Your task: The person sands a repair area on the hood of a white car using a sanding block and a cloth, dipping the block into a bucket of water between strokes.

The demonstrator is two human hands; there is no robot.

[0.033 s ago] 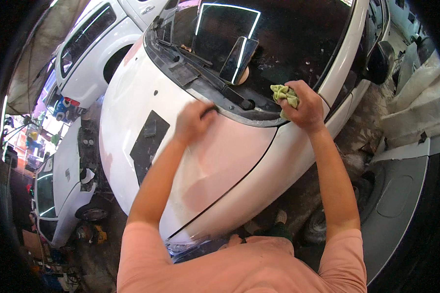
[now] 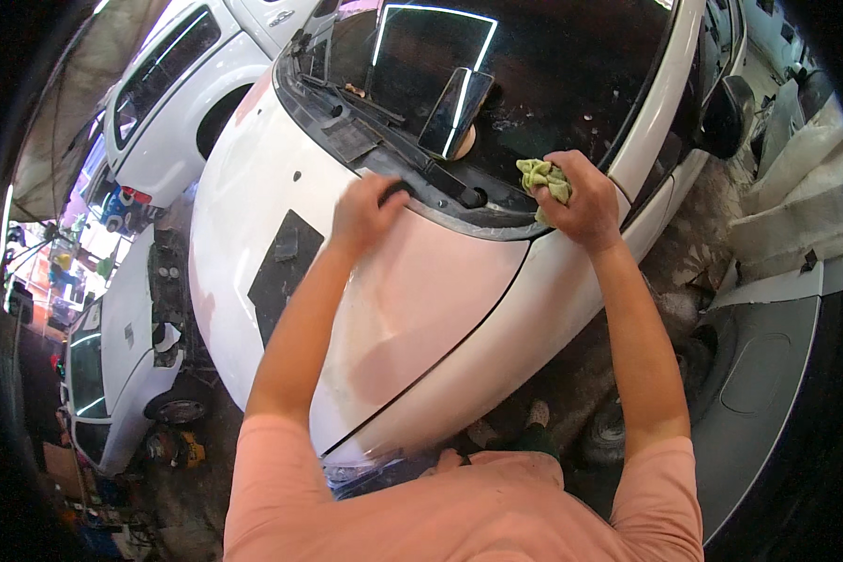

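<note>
My left hand is closed around a small dark piece, mostly hidden by the fingers; its kind is unclear. That hand rests at the rear edge of a white car hood, beside a dull pinkish patch. Gripped in my right hand is a crumpled yellow-green cloth, held over the corner where windshield, hood and fender meet. The black cowl trim runs between my hands. A dark rectangular sheet lies on the hood, left of my left forearm.
A phone leans on the windshield near the wiper. Other white cars stand to the left. At right are a grey car panel, a tire and pale sheeting. The side mirror juts out.
My left hand has shifted slightly away from me along the hood's rear edge. The right hand with the cloth stays almost in place.
</note>
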